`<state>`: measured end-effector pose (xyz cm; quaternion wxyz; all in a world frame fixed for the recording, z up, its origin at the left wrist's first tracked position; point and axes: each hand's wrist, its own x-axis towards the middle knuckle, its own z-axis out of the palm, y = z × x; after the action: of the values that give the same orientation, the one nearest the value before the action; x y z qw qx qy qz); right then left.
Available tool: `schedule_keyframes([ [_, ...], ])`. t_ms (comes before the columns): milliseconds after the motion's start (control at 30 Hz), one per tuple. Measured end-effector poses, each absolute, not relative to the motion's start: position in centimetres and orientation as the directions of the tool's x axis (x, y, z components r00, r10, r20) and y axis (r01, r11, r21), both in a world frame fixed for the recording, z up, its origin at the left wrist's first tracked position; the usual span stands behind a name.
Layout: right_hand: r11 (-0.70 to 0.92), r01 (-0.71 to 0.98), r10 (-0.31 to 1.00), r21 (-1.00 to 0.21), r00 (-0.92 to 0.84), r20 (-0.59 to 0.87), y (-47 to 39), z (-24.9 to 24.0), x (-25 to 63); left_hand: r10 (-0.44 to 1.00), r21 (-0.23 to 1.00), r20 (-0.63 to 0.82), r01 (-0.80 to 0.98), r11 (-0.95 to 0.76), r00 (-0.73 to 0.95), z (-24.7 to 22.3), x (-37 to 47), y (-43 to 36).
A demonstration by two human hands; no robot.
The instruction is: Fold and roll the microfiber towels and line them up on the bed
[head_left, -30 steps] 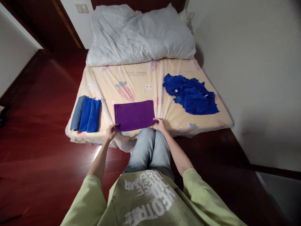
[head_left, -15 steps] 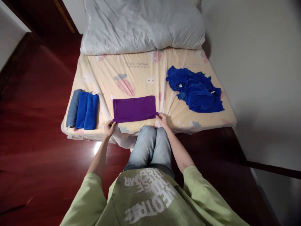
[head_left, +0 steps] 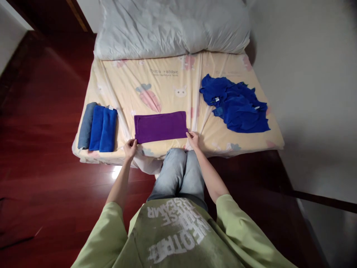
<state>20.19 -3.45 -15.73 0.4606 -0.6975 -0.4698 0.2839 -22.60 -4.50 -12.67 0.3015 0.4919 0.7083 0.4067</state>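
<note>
A purple towel [head_left: 161, 126], folded into a long rectangle, lies flat on the bed in front of my knees. At its near left corner my left hand [head_left: 130, 147] is closed, pinching the edge between thumb and fingers. My right hand [head_left: 193, 140] pinches the near right corner in the same way. To the left lie a rolled grey-blue cloth [head_left: 87, 125] and, against it, blue folded towels [head_left: 103, 128] with a small white tag. A loose heap of crumpled blue towels [head_left: 237, 106] spreads over the right side of the bed.
The bed has a pale yellow sheet [head_left: 164, 89] printed with carrots and rabbits, with creases running front to back. A thick grey quilt [head_left: 170, 28] is bunched across the far end. Dark red wooden floor [head_left: 44, 149] lies left; a wall [head_left: 306, 93] borders the right.
Both hands keep their pinch on the purple towel's near corners. The near edge sits slightly straighter, its corners sticking out less. The whole view has shifted a little.
</note>
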Motion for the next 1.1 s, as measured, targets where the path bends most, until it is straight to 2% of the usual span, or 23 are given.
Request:
schedule_keyframes([
  [433, -0.146, 0.418, 0.903, -0.897, 0.427, 0.052, -3.4, -15.7, 19.7, 0.914, 0.866, -0.022, 0.448, 0.219, -0.404, -12.3, -21.8, -4.5],
  [733, -0.162, 0.447, 0.905, -0.88, 0.424, 0.049, -3.4, -14.6, 19.4, 0.921, 0.878, 0.001, 0.441, 0.185, -0.389, -12.2, -21.9, -4.8],
  [800, -0.143, 0.492, 0.896, -0.859, 0.433, 0.099, -3.6, -13.8, 19.2, 0.925, 0.884, 0.011, 0.436, 0.169, -0.379, -12.2, -21.7, -5.0],
  [900, -0.038, 0.628, 0.868, -0.777, 0.406, 0.286, -4.2, -12.4, 18.8, 0.912, 0.88, 0.099, 0.462, 0.107, -0.399, -12.2, -21.4, -5.5],
  [1000, 0.094, 0.726, 0.862, -0.681, 0.283, 0.421, -4.9, -11.0, 18.3, 0.868, 0.815, 0.31, 0.578, -0.032, -0.388, -11.9, -21.1, -6.1],
  [1100, 0.184, 0.759, 0.9, -0.624, 0.126, 0.418, -5.3, -10.1, 17.7, 0.871, 0.684, 0.464, 0.69, -0.237, -0.161, -11.1, -20.7, -6.0],
])
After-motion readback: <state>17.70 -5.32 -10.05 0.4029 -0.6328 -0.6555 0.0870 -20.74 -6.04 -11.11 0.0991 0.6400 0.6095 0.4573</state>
